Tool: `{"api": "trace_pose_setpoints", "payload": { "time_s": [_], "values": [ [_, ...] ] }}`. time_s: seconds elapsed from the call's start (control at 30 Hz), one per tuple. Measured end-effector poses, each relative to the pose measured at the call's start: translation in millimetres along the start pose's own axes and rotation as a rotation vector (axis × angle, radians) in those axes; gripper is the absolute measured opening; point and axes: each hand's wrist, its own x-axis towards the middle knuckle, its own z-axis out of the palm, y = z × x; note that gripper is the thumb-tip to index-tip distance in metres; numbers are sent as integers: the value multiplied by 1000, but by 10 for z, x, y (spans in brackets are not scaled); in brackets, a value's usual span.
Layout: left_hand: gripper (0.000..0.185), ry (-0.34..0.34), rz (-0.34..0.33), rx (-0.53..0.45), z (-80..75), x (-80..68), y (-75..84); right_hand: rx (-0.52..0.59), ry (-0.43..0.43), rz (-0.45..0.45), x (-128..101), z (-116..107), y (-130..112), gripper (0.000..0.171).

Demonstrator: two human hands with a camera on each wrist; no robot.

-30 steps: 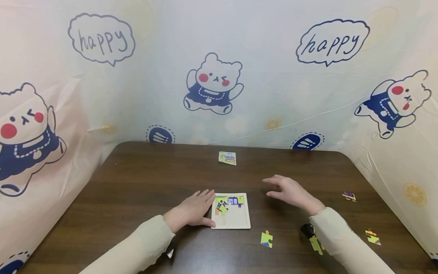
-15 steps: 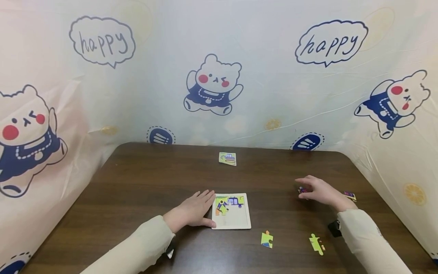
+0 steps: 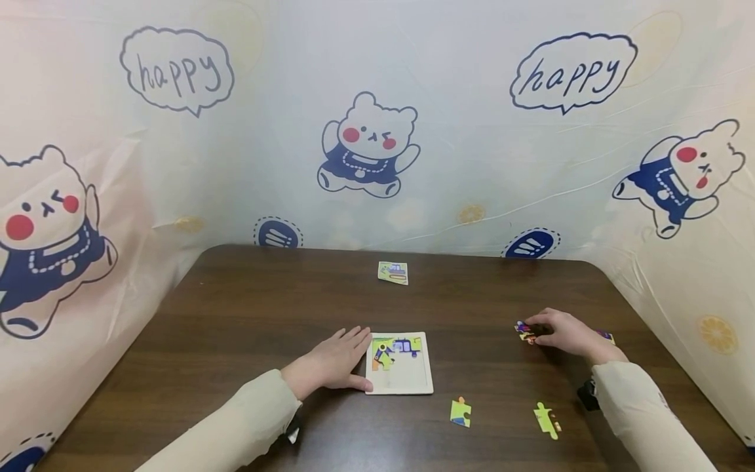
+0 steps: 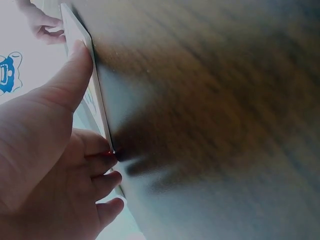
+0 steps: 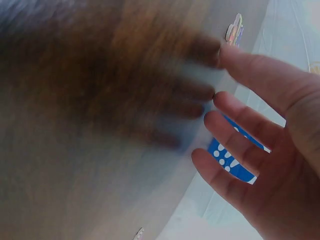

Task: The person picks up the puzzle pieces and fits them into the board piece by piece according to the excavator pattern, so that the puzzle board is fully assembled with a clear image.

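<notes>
A white puzzle board lies on the dark wooden table, with a few pieces set in its top part. My left hand rests flat against the board's left edge. In the left wrist view the thumb lies on the board's rim and the fingertips press its side. My right hand lies far right with its fingers stretched out. Its fingertips touch the table beside a colourful puzzle piece, which also shows in the right wrist view as the same piece.
Loose pieces lie near the front: a green-and-orange one and a yellow-green one. Another piece peeks out behind my right wrist. A small picture card sits at the back centre. Printed sheeting walls off three sides.
My right hand has moved from beside the board out to the right and come down at the colourful piece. The left hand and the board have stayed put.
</notes>
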Motion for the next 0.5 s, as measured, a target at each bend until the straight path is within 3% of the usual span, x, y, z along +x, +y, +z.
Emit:
{"api": "trace_pose_setpoints", "payload": {
  "time_s": [0.23, 0.5],
  "values": [
    [90, 0, -3, 2, -6, -5, 13, -5, 23, -4, 36, 24, 26, 17],
    [90, 2, -6, 5, -4, 1, 14, -2, 31, 5, 36, 25, 7, 15]
  ]
}}
